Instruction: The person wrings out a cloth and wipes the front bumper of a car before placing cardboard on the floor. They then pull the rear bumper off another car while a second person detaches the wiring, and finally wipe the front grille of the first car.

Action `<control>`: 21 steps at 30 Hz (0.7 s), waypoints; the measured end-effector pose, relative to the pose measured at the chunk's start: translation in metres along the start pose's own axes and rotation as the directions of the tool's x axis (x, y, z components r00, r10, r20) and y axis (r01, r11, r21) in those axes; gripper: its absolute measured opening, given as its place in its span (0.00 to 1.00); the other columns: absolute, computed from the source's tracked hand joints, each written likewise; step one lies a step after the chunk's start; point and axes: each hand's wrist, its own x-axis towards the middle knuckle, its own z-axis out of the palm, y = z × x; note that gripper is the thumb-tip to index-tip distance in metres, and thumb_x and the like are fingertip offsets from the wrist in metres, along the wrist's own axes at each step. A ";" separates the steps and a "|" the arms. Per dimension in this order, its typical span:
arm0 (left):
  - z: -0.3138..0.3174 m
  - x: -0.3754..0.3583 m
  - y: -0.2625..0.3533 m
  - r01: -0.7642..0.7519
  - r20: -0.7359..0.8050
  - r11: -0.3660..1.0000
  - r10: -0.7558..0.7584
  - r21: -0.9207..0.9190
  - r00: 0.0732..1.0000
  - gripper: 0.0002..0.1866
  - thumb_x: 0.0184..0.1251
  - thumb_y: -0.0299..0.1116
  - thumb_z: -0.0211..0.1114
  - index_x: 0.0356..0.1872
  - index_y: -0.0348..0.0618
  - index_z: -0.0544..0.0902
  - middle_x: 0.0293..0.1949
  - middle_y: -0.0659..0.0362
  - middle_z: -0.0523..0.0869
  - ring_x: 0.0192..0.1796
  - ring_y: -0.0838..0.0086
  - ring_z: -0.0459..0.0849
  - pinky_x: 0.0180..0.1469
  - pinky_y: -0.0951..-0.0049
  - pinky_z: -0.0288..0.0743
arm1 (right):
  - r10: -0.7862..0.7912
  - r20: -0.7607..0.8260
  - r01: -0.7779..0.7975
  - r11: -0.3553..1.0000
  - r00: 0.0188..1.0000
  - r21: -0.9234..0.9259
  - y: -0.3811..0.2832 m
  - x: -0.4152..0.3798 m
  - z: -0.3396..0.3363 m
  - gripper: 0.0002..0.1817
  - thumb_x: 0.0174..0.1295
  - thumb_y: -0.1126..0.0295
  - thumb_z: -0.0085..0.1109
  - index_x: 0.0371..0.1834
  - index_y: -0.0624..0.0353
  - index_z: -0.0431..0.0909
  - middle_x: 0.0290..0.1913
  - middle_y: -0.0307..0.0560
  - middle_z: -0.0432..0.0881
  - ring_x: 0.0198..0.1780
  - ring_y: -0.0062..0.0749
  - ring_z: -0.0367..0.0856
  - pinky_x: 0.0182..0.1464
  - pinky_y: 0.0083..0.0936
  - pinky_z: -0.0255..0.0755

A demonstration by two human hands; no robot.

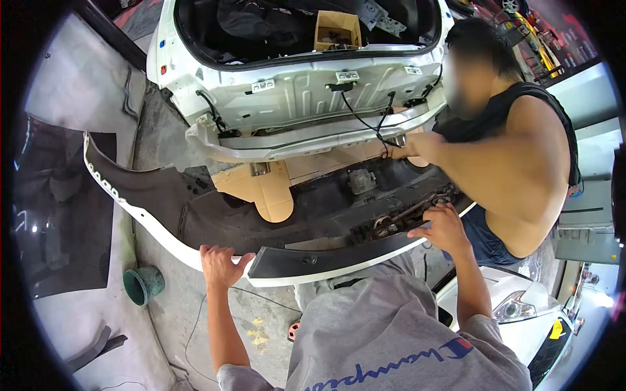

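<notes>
A white car bumper cover (212, 218) spans the space before me, its dark inner side facing up. My left hand (223, 266) grips its near edge left of the middle, fingers hooked over the rim and thumb along it. Further right, my right hand (445, 228) is closed over the same edge, beside a strip of dirty brackets or clips (394, 221) inside the cover. Across from me, a co-worker (521, 150) reaches one bare arm to a black cable (372, 126) hanging from the car's rear panel.
The white car (287, 101) stands ahead with its trunk open and a cardboard box (337, 30) inside. A metal bumper beam (293, 141) crosses its rear. Cardboard (270, 192) lies under the beam. A green bucket (144, 286) stands left; another white car (515, 300) is behind right.
</notes>
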 end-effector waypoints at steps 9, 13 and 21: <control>-0.006 -0.005 0.016 0.020 0.042 0.998 -0.022 0.054 0.999 0.30 0.51 0.63 0.72 0.14 0.41 0.84 0.15 0.52 0.81 0.25 0.58 0.80 0.47 0.59 0.63 | -0.062 -0.139 0.060 0.998 0.988 -0.017 0.023 -0.006 0.004 0.33 0.40 0.36 0.72 0.21 0.59 0.78 0.28 0.46 0.81 0.43 0.44 0.81 0.58 0.40 0.68; -0.009 -0.007 0.013 0.039 0.102 0.998 -0.043 0.045 0.994 0.31 0.52 0.63 0.71 0.14 0.41 0.84 0.16 0.52 0.82 0.26 0.57 0.80 0.47 0.59 0.63 | -0.047 -0.057 0.047 0.999 0.997 0.014 0.022 -0.006 0.009 0.33 0.40 0.35 0.72 0.21 0.59 0.79 0.29 0.46 0.82 0.43 0.43 0.81 0.59 0.39 0.68; -0.002 -0.010 0.007 0.058 0.115 0.994 -0.068 0.088 0.991 0.32 0.54 0.64 0.69 0.17 0.39 0.85 0.19 0.51 0.84 0.29 0.57 0.83 0.51 0.59 0.66 | -0.078 -0.058 0.075 0.996 0.995 -0.041 0.011 -0.008 0.015 0.34 0.39 0.32 0.70 0.23 0.58 0.82 0.29 0.44 0.82 0.44 0.40 0.80 0.59 0.37 0.67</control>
